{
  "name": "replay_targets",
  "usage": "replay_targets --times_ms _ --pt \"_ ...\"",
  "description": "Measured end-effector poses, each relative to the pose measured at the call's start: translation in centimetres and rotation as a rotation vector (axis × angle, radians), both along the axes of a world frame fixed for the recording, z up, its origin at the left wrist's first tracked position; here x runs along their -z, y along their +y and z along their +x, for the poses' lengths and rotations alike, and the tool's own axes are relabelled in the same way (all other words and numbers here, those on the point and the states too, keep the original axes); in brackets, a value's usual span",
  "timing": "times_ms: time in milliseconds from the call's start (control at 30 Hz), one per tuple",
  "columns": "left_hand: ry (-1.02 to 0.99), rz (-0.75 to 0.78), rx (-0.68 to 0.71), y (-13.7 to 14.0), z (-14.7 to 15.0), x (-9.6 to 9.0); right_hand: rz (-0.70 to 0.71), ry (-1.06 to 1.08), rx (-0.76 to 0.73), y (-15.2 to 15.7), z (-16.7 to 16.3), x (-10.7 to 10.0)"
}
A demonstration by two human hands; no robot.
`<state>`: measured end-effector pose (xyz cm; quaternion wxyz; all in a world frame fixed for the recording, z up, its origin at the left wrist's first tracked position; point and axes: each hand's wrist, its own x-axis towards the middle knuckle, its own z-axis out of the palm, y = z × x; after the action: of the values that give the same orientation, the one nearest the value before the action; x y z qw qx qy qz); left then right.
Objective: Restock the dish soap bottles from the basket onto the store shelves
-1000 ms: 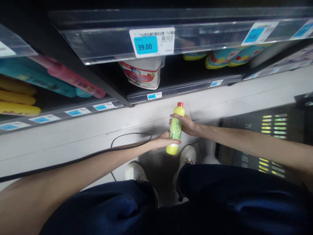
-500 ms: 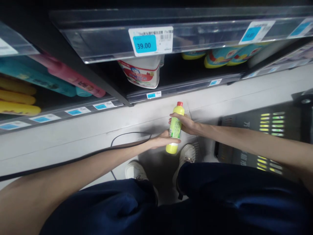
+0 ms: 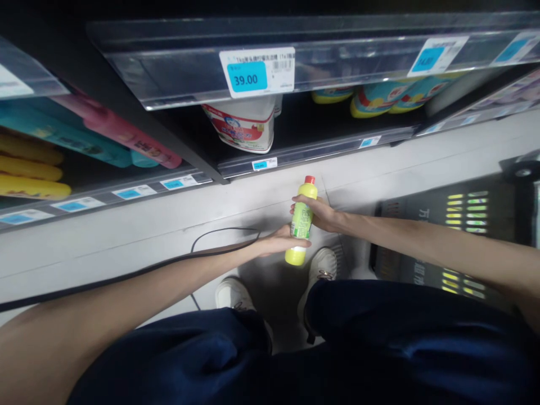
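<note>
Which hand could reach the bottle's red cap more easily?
Probably the right hand: it grips the yellow bottle nearer the red cap, while the left hand holds lower down.

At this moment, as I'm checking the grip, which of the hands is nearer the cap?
Right: the right hand grips the bottle high, below the cap; the left hand holds it lower, farther from the cap.

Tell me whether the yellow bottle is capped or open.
Capped: a red cap sits on the top end of the yellow bottle. Whether it is screwed tight, I cannot tell.
</note>
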<state>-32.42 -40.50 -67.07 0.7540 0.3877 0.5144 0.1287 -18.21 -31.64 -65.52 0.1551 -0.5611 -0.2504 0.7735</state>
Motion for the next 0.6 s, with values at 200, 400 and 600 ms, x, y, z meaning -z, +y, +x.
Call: replay_targets --times_ms 200,400,600 --pt "-0.016 0.02 -0.002 -0.15 0.05 0.54 -0.005 -0.011 0.007 -0.03 0.03 0.05" --pt "-0.032 -0.015 -0.003 0.03 -0.12 0.1 -0.006 0.01 -0.011 0.13 0.13 0.37" --pt "-0.027 -0.02 0.009 0.05 -0.33 0.57 -0.009 0.007 -0.011 0.21 0.05 0.42"
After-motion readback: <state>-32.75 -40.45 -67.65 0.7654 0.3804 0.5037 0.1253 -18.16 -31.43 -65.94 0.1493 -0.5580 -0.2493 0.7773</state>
